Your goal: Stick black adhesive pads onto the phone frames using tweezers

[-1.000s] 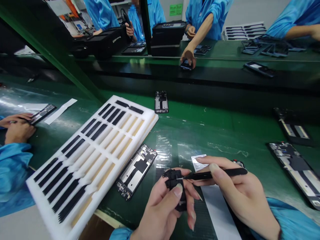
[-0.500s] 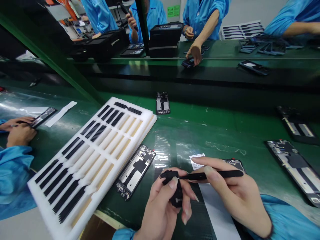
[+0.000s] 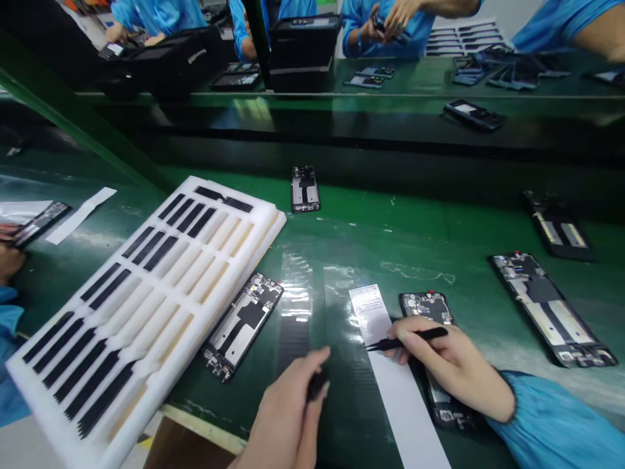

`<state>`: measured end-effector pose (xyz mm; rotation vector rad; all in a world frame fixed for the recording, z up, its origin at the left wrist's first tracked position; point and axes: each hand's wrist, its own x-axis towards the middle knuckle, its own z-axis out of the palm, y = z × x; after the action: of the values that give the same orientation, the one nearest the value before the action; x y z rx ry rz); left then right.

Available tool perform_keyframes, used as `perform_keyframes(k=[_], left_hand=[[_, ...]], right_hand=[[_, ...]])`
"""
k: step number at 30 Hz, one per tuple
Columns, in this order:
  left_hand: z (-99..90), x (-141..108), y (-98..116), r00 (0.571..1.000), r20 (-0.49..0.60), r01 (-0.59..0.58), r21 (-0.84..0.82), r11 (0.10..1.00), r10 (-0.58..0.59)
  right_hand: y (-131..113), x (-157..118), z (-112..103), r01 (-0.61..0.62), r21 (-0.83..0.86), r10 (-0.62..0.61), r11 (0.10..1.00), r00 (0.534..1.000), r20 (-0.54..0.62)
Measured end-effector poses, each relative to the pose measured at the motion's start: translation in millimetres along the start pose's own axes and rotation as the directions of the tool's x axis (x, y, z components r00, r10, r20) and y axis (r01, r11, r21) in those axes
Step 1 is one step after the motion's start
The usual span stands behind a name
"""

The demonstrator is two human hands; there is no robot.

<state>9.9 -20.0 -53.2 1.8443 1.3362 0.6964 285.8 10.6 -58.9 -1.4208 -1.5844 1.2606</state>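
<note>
My right hand [image 3: 439, 355] grips black tweezers [image 3: 424, 335] in a pinch, their tips pointing left at the edge of a white label strip [image 3: 390, 371]. Under and behind that hand lies an opened phone body [image 3: 430, 306], partly covered. My left hand [image 3: 288, 404] is closed round a small black part [image 3: 316, 383], most of which the fingers hide. Left of it, a second opened phone body [image 3: 244, 326] lies against the white foam tray [image 3: 159, 306], which holds rows of thin black strips.
Another opened phone body [image 3: 305, 189] lies farther back. Two more, a near phone body [image 3: 551, 306] and a dark phone frame [image 3: 559, 225], lie on the right. A white paper strip [image 3: 81, 215] is at left, near a co-worker's hand [image 3: 10, 260]. A green post [image 3: 97, 124] slants across.
My hands have moved apart: the tweezers have left the black part and are by the label strip. The left hand has turned over and lowered. The view has shifted right.
</note>
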Motion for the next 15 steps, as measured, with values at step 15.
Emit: perform_keyframes(k=[15], left_hand=[[19.3,-3,10,0.832,0.528,-0.547,0.731,0.408,0.169]], right_hand=[[13,-6,5,0.235,-0.042,-0.231,0.971,0.970,0.078]])
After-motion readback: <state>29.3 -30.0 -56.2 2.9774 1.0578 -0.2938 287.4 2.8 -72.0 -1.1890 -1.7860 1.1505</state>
